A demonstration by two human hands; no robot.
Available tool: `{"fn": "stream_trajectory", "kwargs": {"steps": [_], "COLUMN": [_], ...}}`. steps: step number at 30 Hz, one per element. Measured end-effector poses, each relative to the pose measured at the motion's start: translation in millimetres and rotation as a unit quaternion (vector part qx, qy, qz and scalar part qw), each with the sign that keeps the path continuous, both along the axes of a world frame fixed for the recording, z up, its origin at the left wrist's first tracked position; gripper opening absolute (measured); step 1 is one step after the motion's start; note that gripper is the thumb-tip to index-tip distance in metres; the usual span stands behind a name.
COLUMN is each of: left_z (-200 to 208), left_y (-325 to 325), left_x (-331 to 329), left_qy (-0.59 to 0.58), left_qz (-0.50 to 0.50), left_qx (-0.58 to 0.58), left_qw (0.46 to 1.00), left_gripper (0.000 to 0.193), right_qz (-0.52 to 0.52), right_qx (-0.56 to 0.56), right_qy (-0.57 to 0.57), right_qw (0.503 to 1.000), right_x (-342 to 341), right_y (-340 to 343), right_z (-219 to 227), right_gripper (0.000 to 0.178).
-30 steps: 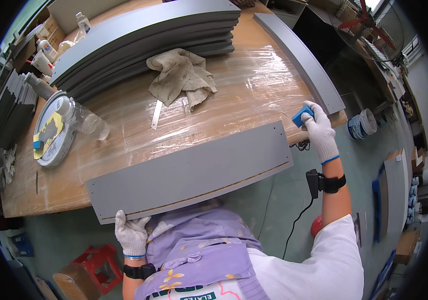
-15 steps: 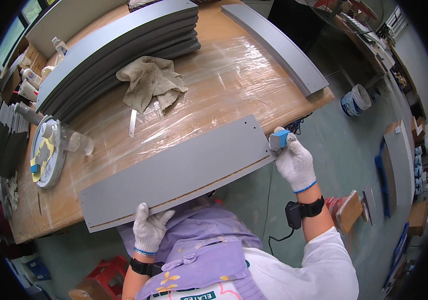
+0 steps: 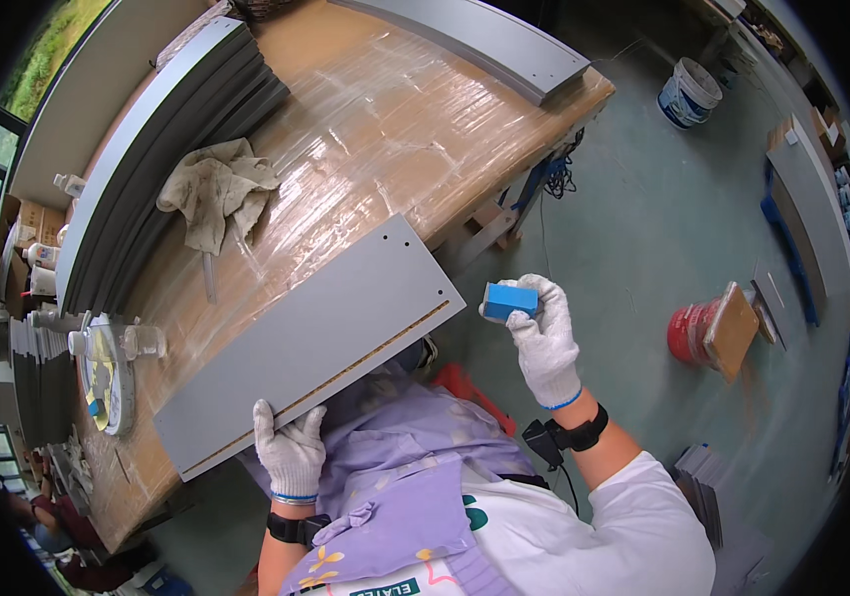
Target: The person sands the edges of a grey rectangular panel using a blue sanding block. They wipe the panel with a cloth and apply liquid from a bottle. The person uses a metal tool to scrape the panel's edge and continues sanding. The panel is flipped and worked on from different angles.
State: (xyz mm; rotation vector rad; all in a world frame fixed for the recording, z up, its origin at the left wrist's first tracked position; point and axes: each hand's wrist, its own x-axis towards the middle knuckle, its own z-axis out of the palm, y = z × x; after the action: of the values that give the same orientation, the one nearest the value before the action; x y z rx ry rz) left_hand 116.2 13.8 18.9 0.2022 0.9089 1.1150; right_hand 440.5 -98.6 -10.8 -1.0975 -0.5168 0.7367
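The left hand (image 3: 292, 455) is touching the near edge of a grey panel (image 3: 306, 346) projecting past the table (image 3: 365, 164); whether this hand is gripping cannot be told. The panel is lying at 12 o'clock from this nearer hand, its long axis running from 8 to 2 o'clock. Well apart, the right hand (image 3: 547, 353) is clamping a blue block (image 3: 511, 301), with the panel lying at 9 o'clock from it.

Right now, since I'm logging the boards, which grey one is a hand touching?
The grey board with the brown groove: the left hand touches its near edge. No hand is on the stacked boards or the lone board at the picture's top.
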Motion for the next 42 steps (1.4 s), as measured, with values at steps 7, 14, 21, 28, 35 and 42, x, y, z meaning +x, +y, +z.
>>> {"fn": "stream_trajectory", "kwargs": {"steps": [7, 14, 21, 28, 35, 42], "left_z": [2.4, 4.4, 6.8, -23.2, -47.2, -48.4], "left_y": [-0.5, -1.1, -1.9, -28.7, -28.9, -29.4], "left_x": [-0.2, 2.2, 0.5, -31.8, -45.7, -51.9], "left_qy": [0.001, 0.005, 0.011, -0.021, -0.019, 0.009], "left_qz": [-0.028, -0.041, -0.053, -0.127, -0.119, -0.138], "left_qx": [0.006, 0.013, 0.024, 0.020, 0.020, 0.037], "left_qw": [1.000, 0.999, 0.998, 0.991, 0.993, 0.990], "left_gripper": [0.027, 0.029, 0.029, 0.032, 0.032, 0.030], "right_qz": [-0.013, 0.001, 0.017, 0.037, 0.083, 0.177], "right_qx": [-0.009, 0.035, -0.086, -0.060, -0.075, -0.126], "right_qy": [-0.098, -0.028, -0.102, 0.089, 0.066, 0.022], "right_qw": [0.995, 0.999, 0.991, 0.993, 0.992, 0.976], "right_x": [-18.0, -6.0, 1.1, 35.5, 44.0, 49.6], "right_y": [9.1, 10.4, 10.1, 11.9, 46.6, 66.5], "right_z": [-25.7, -20.7, -40.5, -19.1, 5.9, 8.4], "right_gripper": [0.040, 0.042, 0.043, 0.041, 0.040, 0.038]}}
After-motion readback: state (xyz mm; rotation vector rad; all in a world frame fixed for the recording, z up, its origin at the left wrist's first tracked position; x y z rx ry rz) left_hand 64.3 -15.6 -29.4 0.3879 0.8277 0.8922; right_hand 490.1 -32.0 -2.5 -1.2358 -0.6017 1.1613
